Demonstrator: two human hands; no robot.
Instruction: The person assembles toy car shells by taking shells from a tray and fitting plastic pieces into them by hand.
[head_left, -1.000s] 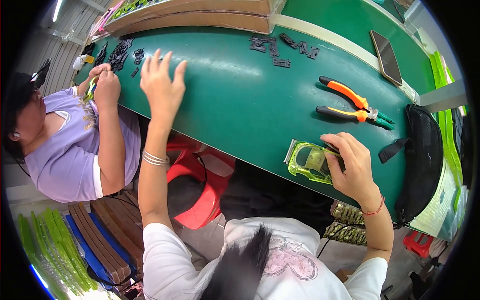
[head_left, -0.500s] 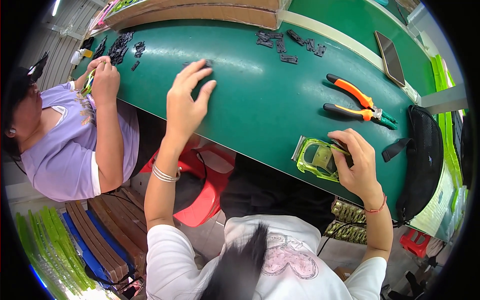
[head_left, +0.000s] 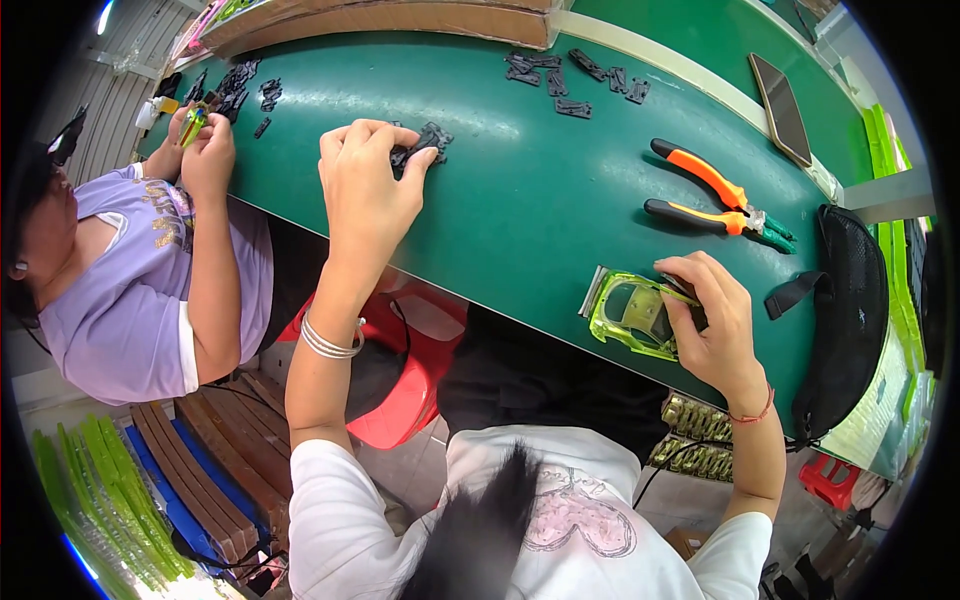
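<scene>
Left hand at black parts, right hand gripping green frame
Left one curled, its hold unclear; frame's right end pinched.

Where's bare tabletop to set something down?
Widest: the green tabletop between the pliers and the black parts at the left hand. Narrower: the strip between the pliers and the green frame. Crowded: around the right hand and black pouch.

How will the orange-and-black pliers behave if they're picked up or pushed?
The pliers look fairly heavy for their size, given the metal at the joint. The handles may swing about that joint when lifted by one. Lying flat with handles spread, they seem unlikely to roll; the smooth, shiny green tabletop might let them slide.
</scene>
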